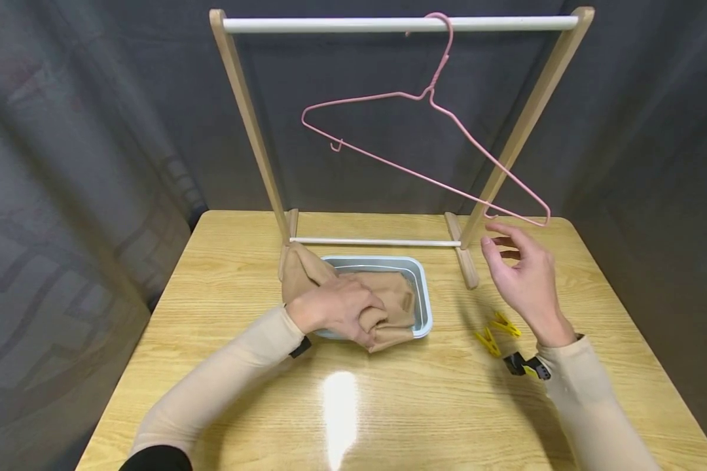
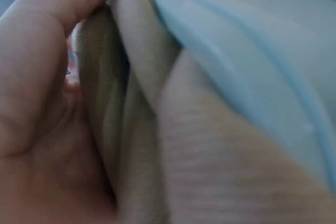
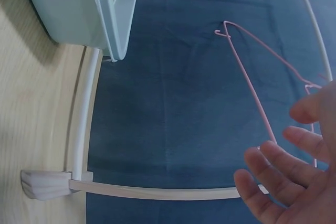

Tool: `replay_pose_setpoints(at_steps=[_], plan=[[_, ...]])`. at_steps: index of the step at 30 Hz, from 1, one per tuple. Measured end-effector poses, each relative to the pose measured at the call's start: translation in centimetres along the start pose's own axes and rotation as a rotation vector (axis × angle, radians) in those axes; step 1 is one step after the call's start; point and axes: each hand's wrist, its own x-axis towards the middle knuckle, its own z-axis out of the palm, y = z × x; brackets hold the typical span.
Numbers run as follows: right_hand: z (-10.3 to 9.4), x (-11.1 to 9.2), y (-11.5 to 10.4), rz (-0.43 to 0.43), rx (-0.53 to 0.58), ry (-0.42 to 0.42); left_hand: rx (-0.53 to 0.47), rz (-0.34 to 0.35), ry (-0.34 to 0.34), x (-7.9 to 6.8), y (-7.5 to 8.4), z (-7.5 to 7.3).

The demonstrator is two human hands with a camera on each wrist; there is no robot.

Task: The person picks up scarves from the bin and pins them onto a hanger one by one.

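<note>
A tan cloth (image 1: 391, 297) lies bunched in a light blue plastic basin (image 1: 425, 307), one part draped over the left rim and another over the front rim. My left hand (image 1: 336, 307) grips its folds; in the left wrist view the thumb (image 2: 31, 72) lies against the fabric (image 2: 142, 77). Raised above the table on the right, my right hand (image 1: 524, 271) holds nothing, its fingers loosely bent. Those fingertips are just below the lower right corner of a pink hanger (image 1: 412, 171). In the right wrist view the fingers (image 3: 278, 166) overlap the hanger.
The hanger hangs by its hook from the white top bar (image 1: 342, 25) of a wooden rack (image 1: 253, 131), behind the basin. Two yellow clothespins (image 1: 489, 341) lie on the table (image 1: 224, 386), left of my right wrist. Dark curtains surround the table's back and sides.
</note>
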Motion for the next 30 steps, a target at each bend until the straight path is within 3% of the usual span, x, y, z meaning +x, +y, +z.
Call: replay_pose_setpoints(at_steps=[7, 13, 18, 21, 24, 27, 30], plan=[[-0.3, 0.7, -0.7, -0.010, -0.010, 0.018, -0.040, 0.015, 0.130, 0.3, -0.2, 0.2], [-0.8, 1.5, -1.1, -0.053, -0.035, 0.055, -0.017, -0.091, 0.026, -0.2, -0.2, -0.2], [-1.8, 2.7, -1.4, -0.125, -0.039, 0.208, 0.006, -0.120, -0.045, -0.8, 0.0, -0.7], [-2.1, 3.7, -1.7, -0.150, -0.032, 0.310, 0.026, -0.159, -0.044, -0.8, 0.1, -0.7], [-2.6, 4.8, -1.9, -0.158, -0.056, 0.356, 0.044, -0.203, -0.024, -0.6, 0.0, -0.6], [-2.9, 5.7, -1.7, -0.150, -0.090, 0.338, 0.042, -0.204, 0.005, -0.5, -0.1, -0.6], [-3.3, 6.2, -1.2, -0.119, -0.106, 0.292, 0.029, -0.154, 0.054, -0.6, -0.1, -0.6]])
